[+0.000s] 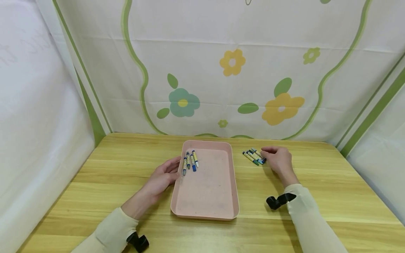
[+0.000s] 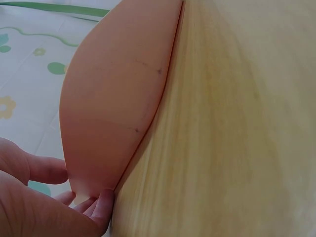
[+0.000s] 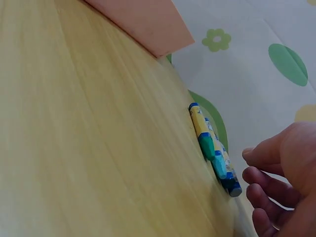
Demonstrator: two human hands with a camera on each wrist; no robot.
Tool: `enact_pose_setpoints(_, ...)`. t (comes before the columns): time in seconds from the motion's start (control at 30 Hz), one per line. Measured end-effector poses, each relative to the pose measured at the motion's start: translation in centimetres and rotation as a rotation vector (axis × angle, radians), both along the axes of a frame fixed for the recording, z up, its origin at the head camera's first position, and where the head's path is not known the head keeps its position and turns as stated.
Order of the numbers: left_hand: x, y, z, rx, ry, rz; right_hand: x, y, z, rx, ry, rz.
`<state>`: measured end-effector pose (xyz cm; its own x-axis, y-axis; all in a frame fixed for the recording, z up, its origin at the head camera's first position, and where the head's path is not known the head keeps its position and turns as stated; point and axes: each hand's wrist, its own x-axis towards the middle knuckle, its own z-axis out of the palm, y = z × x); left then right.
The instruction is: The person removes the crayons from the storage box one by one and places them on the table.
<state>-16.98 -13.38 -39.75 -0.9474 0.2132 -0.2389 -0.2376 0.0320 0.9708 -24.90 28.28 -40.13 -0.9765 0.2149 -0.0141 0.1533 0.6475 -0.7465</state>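
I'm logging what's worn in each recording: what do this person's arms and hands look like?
The left sleeve and right sleeve are long, plain and cream. At each cuff sits a black wrist mount: the left mount and right mount. The left hand and right hand are ungloved. I see no cables.

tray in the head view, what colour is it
The tray is pink, shown best in the head view.

I log one booth: table [image 1: 269, 232] beneath the fingers [image 1: 269, 149], flowered cloth [image 1: 227, 84] beyond them, white cloth [image 1: 34, 123] either side.
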Motion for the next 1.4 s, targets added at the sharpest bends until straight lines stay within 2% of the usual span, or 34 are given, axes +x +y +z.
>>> enact_pose_setpoints(0.3,0.1,0.1,0.1,0.006,0.000,0.000,0.3,-0.8,1.3,-0.047,0.004,0.055)
enact_pose_setpoints(0.73,0.1,0.0,0.1,0.002,0.001,-0.002,0.2,-3.9,2.0,-0.014,0.087,0.120)
enact_pose_setpoints(0.93,0.1,-0.2,0.0,-0.002,0.003,-0.006,0.0,-5.3,2.2,-0.010,0.093,0.141)
enact_pose_setpoints(1.4,0.0,-0.1,0.0,-0.003,-0.007,-0.002,-0.5,-7.9,3.8,-0.039,0.104,0.191)
